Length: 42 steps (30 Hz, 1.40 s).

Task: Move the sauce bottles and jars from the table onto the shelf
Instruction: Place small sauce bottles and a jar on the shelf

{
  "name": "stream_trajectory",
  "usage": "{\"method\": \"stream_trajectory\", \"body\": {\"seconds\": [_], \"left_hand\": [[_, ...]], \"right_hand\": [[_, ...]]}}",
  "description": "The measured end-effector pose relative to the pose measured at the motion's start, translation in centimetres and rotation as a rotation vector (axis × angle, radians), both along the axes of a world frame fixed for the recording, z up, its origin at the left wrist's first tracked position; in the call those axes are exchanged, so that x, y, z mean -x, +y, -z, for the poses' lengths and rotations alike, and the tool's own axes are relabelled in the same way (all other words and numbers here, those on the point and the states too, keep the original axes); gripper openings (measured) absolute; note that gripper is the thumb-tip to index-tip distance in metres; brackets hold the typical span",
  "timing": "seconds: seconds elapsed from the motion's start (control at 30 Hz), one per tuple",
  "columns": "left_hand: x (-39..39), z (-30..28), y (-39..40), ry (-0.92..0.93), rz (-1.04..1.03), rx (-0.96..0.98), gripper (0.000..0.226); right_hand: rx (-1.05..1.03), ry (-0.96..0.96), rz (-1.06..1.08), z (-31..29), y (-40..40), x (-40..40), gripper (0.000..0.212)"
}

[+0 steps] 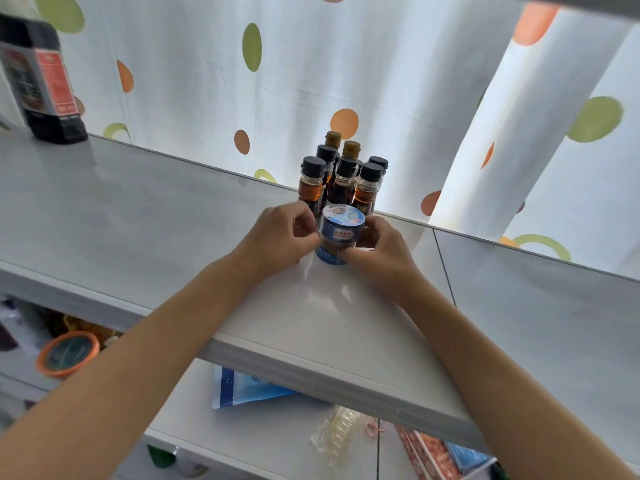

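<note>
step in hand: placement. a small round glass jar with a blue lid and blue label [341, 233] stands on the glossy white shelf [138, 216], or just above it; contact cannot be confirmed. the left hand [277, 237] holds it from nine o'clock and the right hand [381, 251] from three o'clock, fingers [349, 252] curled onto its sides. a cluster of small amber sauce bottles with black caps [341, 178] stands at twelve o'clock, just behind the jar. a large dark sauce bottle with a red label [41, 81] stands far off at ten o'clock. next move, by judgement: seat the jar, release both hands without knocking the cluster, withdraw.
</note>
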State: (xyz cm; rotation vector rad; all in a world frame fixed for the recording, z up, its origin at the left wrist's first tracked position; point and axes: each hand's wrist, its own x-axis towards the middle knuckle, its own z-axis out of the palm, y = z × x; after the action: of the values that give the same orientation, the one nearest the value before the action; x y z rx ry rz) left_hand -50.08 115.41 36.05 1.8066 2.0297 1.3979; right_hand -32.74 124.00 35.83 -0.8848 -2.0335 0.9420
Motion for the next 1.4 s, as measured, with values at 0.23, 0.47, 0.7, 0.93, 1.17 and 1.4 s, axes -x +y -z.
{"method": "stream_trajectory", "body": {"seconds": [0.23,0.47,0.7,0.93,1.17,1.4], "left_hand": [[0.4,0.3,0.1,0.122,0.090,-0.026,0.023],[0.4,0.5,0.5,0.111,0.040,0.008,0.031],[0.4,1.0,1.0,0.148,-0.056,-0.017,0.009],[0.3,0.9,1.1,0.087,-0.075,0.000,0.013],[0.1,0.6,0.8,0.146,-0.099,0.058,0.021],[0.1,0.3,0.5,0.179,-0.122,0.101,0.022]], "right_hand": [[-0.040,-0.069,-0.021,0.1,0.7,-0.4,0.059],[-0.012,-0.013,-0.081,-0.3,0.6,-0.7,0.045],[-0.011,0.019,-0.010,0.4,1.0,0.1,0.035],[0.042,0.067,0.015,0.5,1.1,0.0,0.043],[0.059,0.066,-0.051,0.0,0.5,-0.3,0.047],[-0.040,-0.065,-0.085,-0.2,-0.2,-0.2,0.057]]}}
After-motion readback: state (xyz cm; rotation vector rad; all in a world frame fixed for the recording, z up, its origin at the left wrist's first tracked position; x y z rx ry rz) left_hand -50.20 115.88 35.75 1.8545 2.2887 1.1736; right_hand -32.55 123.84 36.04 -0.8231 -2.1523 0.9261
